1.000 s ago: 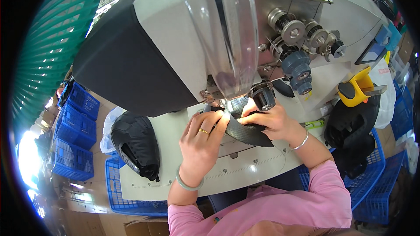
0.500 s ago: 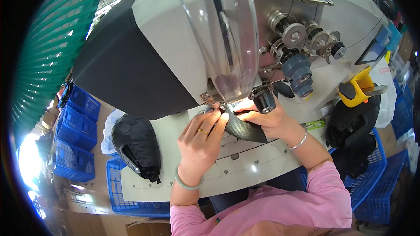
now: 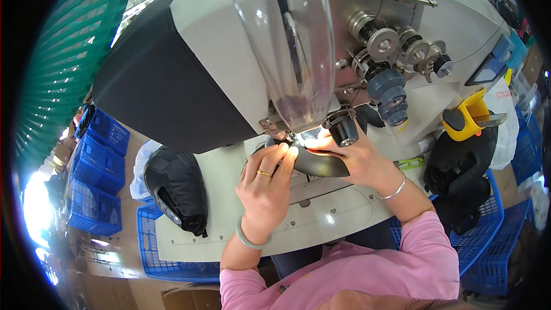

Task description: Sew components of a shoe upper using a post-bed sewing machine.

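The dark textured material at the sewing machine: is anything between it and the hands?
Nothing visible. The left hand touches the dark textured material with its fingertips; the right hand touches its right end. A black knob hides part of the right hand from view.

Workpiece [image 3: 322, 164] lies below machine head [image 3: 215, 51] (crates [image 3: 96, 178] left).

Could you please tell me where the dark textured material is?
In the head view, the dark textured material lies just right of centre, between the left hand and right hand, below the clear guard.
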`<state>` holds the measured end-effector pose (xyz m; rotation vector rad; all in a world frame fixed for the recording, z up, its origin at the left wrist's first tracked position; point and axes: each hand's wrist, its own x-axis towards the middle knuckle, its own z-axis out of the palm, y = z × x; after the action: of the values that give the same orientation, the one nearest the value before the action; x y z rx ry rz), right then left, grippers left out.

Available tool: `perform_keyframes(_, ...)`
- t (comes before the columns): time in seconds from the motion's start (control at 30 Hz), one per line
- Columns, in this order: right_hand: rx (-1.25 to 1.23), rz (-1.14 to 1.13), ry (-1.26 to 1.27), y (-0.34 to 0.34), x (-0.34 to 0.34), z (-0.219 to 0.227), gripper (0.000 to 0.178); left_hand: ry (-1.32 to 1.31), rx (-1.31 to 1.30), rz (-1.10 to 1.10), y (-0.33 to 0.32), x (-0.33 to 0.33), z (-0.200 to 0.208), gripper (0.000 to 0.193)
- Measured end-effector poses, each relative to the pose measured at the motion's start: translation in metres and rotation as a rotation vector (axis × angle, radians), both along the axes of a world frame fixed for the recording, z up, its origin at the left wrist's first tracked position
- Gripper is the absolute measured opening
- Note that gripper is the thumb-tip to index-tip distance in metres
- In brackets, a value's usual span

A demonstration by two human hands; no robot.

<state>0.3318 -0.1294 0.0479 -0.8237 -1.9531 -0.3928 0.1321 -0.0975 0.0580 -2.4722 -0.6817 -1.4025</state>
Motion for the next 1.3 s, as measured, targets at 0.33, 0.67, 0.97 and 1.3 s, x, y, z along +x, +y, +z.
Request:
perform_keyframes(0.33,0.045,-0.062,-0.056,-0.002,-0.001,-0.013,0.029,0.048,-0.031,0.014,-0.003,0.000,0.003,0.031)
perform_keyframes(0.67,0.030,-0.198,-0.122,-0.010,-0.015,-0.019,0.039,0.060,0.003,-0.011,0.002,-0.002,0.004,0.027)
perform_keyframes(0.97,-0.030,-0.211,-0.109,-0.014,-0.020,-0.012,0.045,-0.211,-0.332,-0.047,0.008,-0.001,0.000,0.021)
perform_keyframes(1.3,-0.107,-0.188,0.018,-0.018,-0.024,-0.009,0.036,-0.012,0.035,0.002,-0.004,0.005,-0.004,0.031)
